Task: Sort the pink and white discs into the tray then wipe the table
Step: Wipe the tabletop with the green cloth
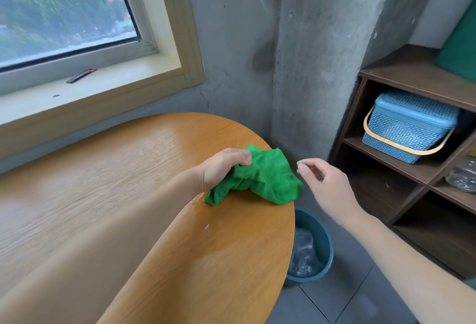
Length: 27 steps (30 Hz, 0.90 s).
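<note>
At the right-hand rim of the round, orange-brown wood-grain table [123, 182], wiping is the step in hand — no pink or white discs and no tray show anywhere in view, so the sorting looks done, though that is a judgement. The tabletop spreads wide to the left and toward the window, with a glossy, possibly damp band running past the wrist; most of its surface lies left of the cloth. Below the edge, on the grey floor, stands a round teal plastic bin [323, 244] lined with a clear bag, right under the point where the cloth overhangs.

The crumpled green microfibre cloth [268, 178] lies on the table's right edge, its long axis running from lower left to upper right, its far corner hanging just past the rim. The left hand [222, 168] grips its upper left part, fingers curled into the folds and palm down. The right hand [325, 184] hovers off the table, just beside the cloth's right end but not touching it, fingers loosely curled and holding nothing. The left hand is therefore the one placed to work — a sweep leftward across the unwiped expanse seems the likely call, with care that the overhanging corner does not slip into the bin.
</note>
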### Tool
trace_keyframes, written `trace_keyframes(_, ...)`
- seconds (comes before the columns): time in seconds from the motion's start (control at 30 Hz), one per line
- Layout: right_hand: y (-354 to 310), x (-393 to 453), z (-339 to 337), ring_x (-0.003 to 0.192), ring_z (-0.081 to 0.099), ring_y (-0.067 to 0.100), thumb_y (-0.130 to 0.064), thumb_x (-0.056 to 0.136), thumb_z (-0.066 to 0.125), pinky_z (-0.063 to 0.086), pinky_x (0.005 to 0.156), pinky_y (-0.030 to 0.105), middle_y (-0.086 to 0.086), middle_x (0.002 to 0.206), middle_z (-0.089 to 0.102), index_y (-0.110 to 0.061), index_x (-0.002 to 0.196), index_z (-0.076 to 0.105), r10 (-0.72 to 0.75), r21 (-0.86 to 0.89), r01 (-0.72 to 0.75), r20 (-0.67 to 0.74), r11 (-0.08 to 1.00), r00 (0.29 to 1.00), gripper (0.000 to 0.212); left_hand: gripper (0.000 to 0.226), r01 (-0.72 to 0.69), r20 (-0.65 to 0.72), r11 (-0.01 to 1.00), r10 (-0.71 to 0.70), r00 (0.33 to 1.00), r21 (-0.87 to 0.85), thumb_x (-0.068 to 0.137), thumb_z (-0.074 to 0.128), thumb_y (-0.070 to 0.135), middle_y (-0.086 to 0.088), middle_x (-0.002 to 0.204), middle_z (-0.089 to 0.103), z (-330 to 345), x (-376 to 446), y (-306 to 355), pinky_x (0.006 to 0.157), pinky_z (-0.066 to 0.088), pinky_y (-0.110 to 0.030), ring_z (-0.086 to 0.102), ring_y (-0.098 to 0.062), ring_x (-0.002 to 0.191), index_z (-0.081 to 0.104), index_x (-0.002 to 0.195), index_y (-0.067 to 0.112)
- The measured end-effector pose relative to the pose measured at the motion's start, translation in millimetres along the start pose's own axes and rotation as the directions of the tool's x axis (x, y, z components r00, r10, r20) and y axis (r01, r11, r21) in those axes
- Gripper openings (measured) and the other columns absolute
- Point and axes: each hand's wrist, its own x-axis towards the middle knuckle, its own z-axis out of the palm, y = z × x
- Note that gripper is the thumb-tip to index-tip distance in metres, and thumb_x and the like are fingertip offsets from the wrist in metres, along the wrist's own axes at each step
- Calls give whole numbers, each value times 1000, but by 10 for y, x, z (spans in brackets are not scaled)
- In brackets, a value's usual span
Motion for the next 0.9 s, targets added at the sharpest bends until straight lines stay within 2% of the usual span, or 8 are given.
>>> trace_keyframes(0.07, -143, -22, 26, 89, 65, -1, -30, 99, 63, 44, 75, 6, -15, 92, 73, -26, 103, 73, -28, 15, 28, -12, 999, 1000, 12, 22, -8, 30, 998, 6, 1000, 54, 84, 48, 31, 5, 69, 34, 1, -86, -32, 70, 36, -35, 38, -9, 67, 37, 68, 21)
trace_keyframes(0.17, -347, -51, 89, 88, 64, 0, -29, 99, 63, 45, 74, 9, -14, 93, 72, -26, 102, 73, -90, 24, 90, 0, 996, 996, 11, 24, -32, 53, 998, 30, 998, 55, 84, 56, 33, -7, 73, 48, -24, -223, -119, 103, 40, -63, 66, -21, 97, 45, 69, 18)
trace_keyframes(0.27, -507, -31, 145, 92, 64, 5, -31, 99, 61, 50, 83, 20, -15, 100, 71, -25, 107, 73, -169, -32, 171, 51, 985, 984, 15, 18, -92, -81, 993, 86, 993, -77, 85, 58, 22, -24, 84, 73, -26, -423, -75, 114, 41, -58, 73, -30, 113, 57, 74, 7)
trace_keyframes(0.37, -665, 4, 228, 108, 61, 4, -35, 99, 61, 47, 99, 26, -11, 114, 70, -22, 115, 72, -266, -108, 285, 165, 952, 950, 24, 26, -177, -355, 983, 145, 923, -57, 88, 59, 25, -15, 97, 80, -75, -716, -44, 111, 46, -49, 72, -25, 111, 65, 85, 1)
trace_keyframes(0.5, -831, -12, 486, 136, 45, 12, -68, 93, 49, 29, 119, 33, -5, 141, 58, -26, 131, 65, -240, -253, 387, 464, 887, 853, 58, 24, -75, -598, 994, 111, 794, 85, 88, 59, 41, 3, 96, 79, -129, -1165, -272, 94, 52, -45, 70, -25, 98, 71, 94, 22)
trace_keyframes(0.67, -890, 12, 684, 154, 10, 22, -102, 66, 9, 5, 124, 56, -8, 165, 24, -43, 152, 37, -109, -422, 458, 631, 783, 768, 108, 5, 158, -663, 909, 155, 732, 387, 102, 60, 28, 17, 98, 68, -2, -1654, -617, 78, 38, -6, 60, 10, 94, 64, 106, 28)
trace_keyframes(0.77, -893, -44, 717, 156, -3, 25, -99, 68, 1, -2, 123, 58, -9, 169, 6, -46, 158, 13, -80, -493, 542, 685, 681, 724, 105, 7, 157, -719, 921, 162, 676, 356, 103, 60, 25, 16, 97, 67, 37, -1737, -653, 74, 37, -2, 58, 18, 90, 63, 109, 24)
trace_keyframes(0.9, -859, -143, 712, 156, -6, 21, -98, 71, 2, -3, 124, 55, -9, 169, 0, -42, 159, 7, -92, -492, 561, 692, 666, 717, 104, 13, 173, -744, 933, 130, 656, 315, 103, 60, 34, 17, 101, 69, 28, -1736, -660, 74, 39, -5, 59, 13, 97, 66, 110, 25)
